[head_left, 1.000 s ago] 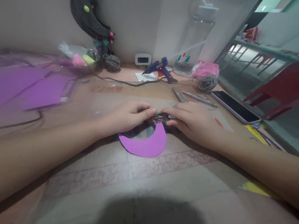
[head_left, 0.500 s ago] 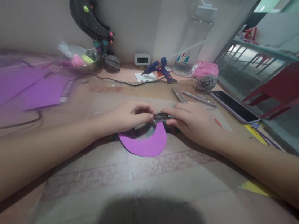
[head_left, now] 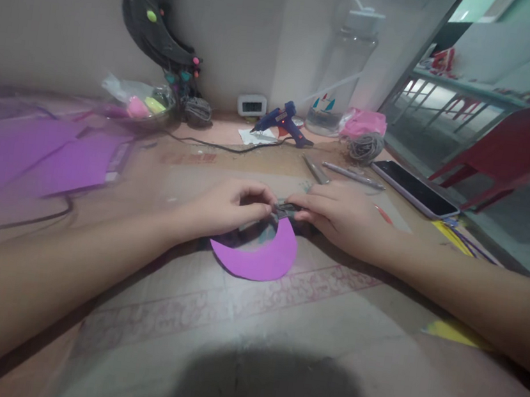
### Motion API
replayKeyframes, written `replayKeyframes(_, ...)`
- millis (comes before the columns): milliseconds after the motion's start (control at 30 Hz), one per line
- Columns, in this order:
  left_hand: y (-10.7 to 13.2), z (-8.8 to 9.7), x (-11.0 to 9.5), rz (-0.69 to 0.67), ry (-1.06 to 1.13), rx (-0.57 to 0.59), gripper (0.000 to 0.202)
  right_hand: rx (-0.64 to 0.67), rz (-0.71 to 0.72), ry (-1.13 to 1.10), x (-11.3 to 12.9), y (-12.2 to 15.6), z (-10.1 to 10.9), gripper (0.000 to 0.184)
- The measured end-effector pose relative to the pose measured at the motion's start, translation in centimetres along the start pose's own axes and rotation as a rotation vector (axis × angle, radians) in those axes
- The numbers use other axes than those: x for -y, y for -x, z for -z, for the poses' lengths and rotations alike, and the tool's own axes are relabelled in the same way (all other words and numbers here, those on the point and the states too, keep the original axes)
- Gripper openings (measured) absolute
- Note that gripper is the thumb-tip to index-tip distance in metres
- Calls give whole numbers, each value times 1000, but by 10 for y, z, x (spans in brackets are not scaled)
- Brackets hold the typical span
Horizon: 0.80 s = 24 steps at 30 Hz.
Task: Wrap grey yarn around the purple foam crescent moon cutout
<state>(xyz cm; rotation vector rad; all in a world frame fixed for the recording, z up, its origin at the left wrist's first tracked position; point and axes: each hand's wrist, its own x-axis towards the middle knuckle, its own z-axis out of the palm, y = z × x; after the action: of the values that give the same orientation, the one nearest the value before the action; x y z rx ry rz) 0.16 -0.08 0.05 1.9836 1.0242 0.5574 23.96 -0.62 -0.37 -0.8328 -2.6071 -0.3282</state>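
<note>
Purple crescent [head_left: 257, 263]: on the table [head_left: 230, 163], one tip by dark strands [head_left: 284, 208] | left hand [head_left: 232, 208], right hand [head_left: 335, 215]: both pinching those strands | from where I stand, uneven tugging might crease that tip

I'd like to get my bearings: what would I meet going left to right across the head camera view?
Purple sheets → dark gray bundle → purple crescent → lighter gray bundle → large red chair.
</note>
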Motion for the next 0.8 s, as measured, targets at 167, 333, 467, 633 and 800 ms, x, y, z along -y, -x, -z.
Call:
replayKeyframes(167,0,1,4,-48,4,5,31,0,6,-10,0,0,0,30)
replayKeyframes(333,0,1,5,-51,-37,12,37,9,-3,-17,0,0,1,30)
replayKeyframes(467,-1,0,5,-52,-77,10,37,3,-62,-52,-1,1,0,34)
replayKeyframes(633,0,0,6,-60,-95,-3,37,32,-95,-92,-1,1,1,36)
replayKeyframes(800,-1,0,5,-40,-61,-5,36,22,-65,-69,0,0,0,33)
